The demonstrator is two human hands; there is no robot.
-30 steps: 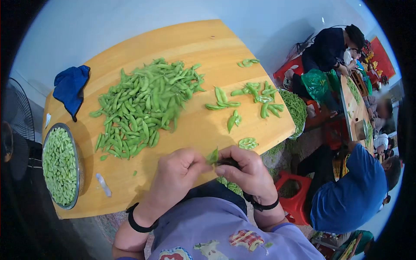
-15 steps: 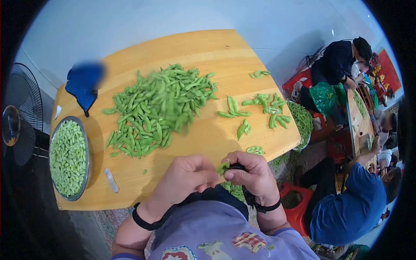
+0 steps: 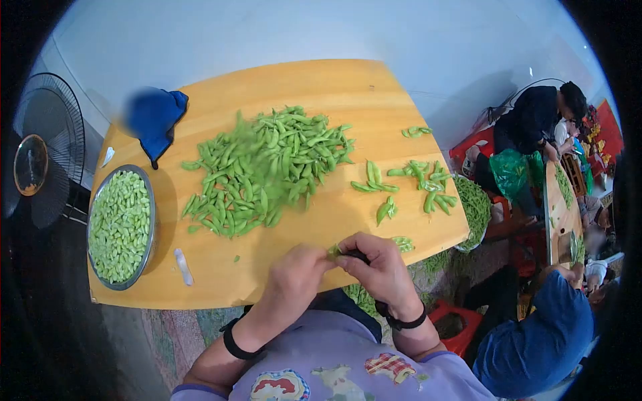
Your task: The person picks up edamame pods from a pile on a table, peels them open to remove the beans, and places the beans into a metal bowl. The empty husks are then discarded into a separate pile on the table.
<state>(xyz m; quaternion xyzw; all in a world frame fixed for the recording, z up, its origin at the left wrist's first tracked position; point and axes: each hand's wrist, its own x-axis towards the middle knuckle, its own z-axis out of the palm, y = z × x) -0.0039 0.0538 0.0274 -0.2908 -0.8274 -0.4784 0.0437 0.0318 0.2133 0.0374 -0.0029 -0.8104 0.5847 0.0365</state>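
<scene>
Over the table's front edge, my left hand (image 3: 294,274) and my right hand (image 3: 380,273) meet with closed fingers at a small green soybean pod (image 3: 333,251). Something black (image 3: 356,255) shows between my right thumb and forefinger; I cannot make out its kind. Beyond my hands lies a large heap of green soybean pods (image 3: 274,164) on the wooden table (image 3: 321,80). A metal bowl (image 3: 153,220) at the left holds shelled green beans (image 3: 119,227). Smaller clusters of pods (image 3: 421,175) lie at the right.
A blue cloth (image 3: 159,137) lies at the table's back left, and a narrow clear strip (image 3: 182,267) near the bowl. A fan (image 3: 47,147) stands at the left. Right of the table are a full basin of pods (image 3: 472,210), a red stool (image 3: 461,324) and several people, one in blue (image 3: 535,334).
The view has shifted, so the table sits further right. My left hand has closed in on the pod, hiding more of it. My right hand keeps its grip.
</scene>
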